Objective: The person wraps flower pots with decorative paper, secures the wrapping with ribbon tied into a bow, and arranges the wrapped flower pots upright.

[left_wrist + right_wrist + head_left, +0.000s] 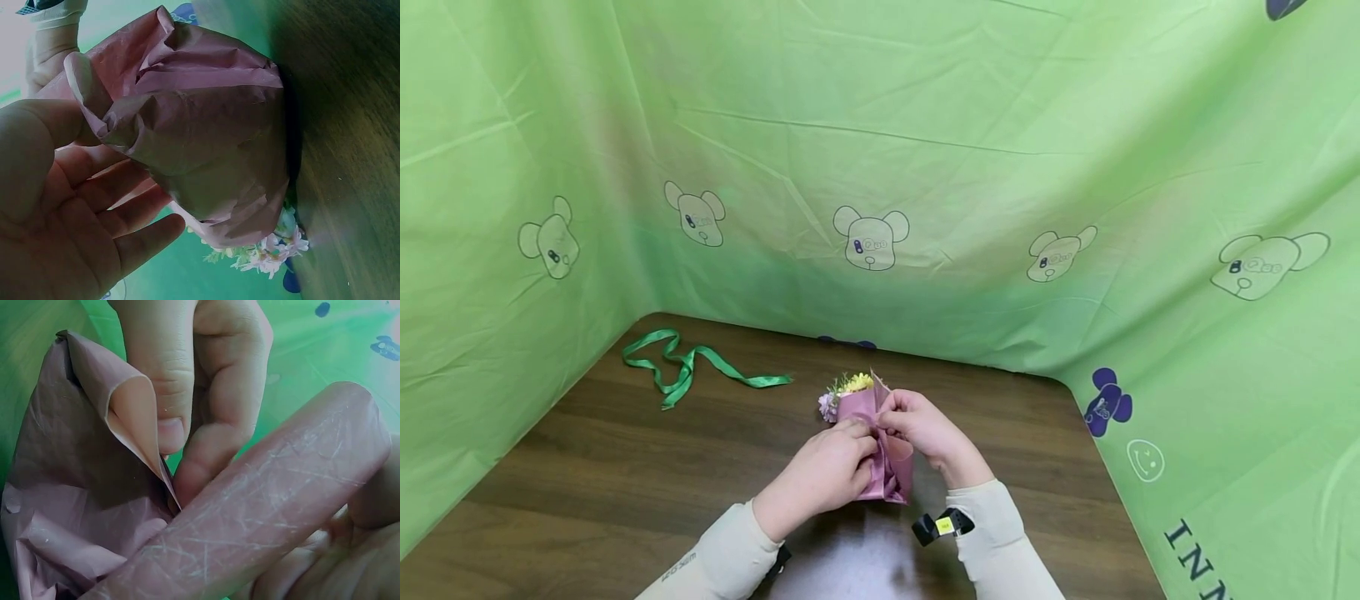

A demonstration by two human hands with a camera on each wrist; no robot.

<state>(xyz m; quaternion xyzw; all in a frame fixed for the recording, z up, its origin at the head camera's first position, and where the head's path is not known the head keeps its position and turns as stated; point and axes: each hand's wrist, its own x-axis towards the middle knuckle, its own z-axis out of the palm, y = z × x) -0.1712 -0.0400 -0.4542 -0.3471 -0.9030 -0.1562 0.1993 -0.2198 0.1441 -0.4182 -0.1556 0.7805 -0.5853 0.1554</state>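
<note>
A small bouquet lies on the table in the head view, its flowers (853, 383) yellow and pale purple at the far end. Mauve-pink wrapping paper (883, 479) surrounds it, crumpled toward the near end. My left hand (823, 471) lies over the paper's left side and holds it, thumb behind a curled edge in the left wrist view. Beside it, my right hand (928, 429) pinches the paper's raised right edge. In the right wrist view a folded flap (269, 500) crosses in front, while a thumb (169, 431) and fingers grip another edge behind it. Some fingertips are hidden by paper.
A loose green ribbon (688, 362) lies in curves at the back left of the brown wooden table (662, 483). Green cloth (865, 125) printed with bear heads rises around the back and sides. A black strap (943, 525) with a yellow tag is on my right wrist.
</note>
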